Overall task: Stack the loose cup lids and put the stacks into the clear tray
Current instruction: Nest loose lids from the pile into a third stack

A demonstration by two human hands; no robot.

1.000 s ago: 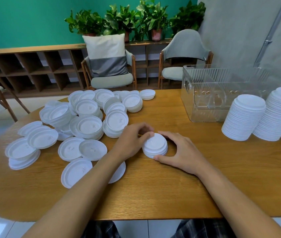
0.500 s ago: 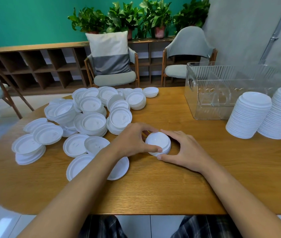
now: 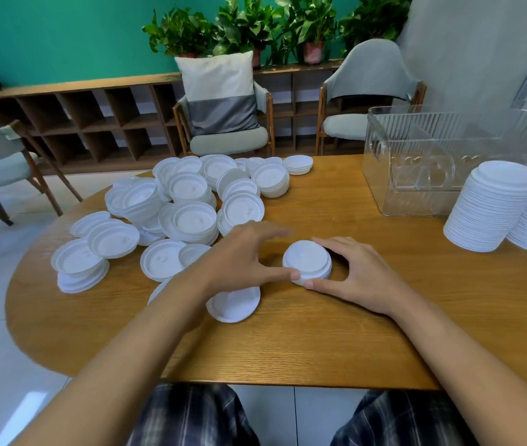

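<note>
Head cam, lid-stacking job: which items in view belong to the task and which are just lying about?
Job: small stack of white plastic lids, gripped by the right hand, thumb of the left hand touching it; heap of loose white lids; two tall white lid stacks; clear plastic tray.

Lying about: grey-green upholstered chairs; white-and-grey cushion; potted green plants; brown wooden cubby shelf.

Both forearms forward. Left hand (image 3: 239, 259) spread, thumb touching lid stack (image 3: 307, 259); right hand (image 3: 357, 275) fingers (image 3: 328, 243) cupped round it.
</note>
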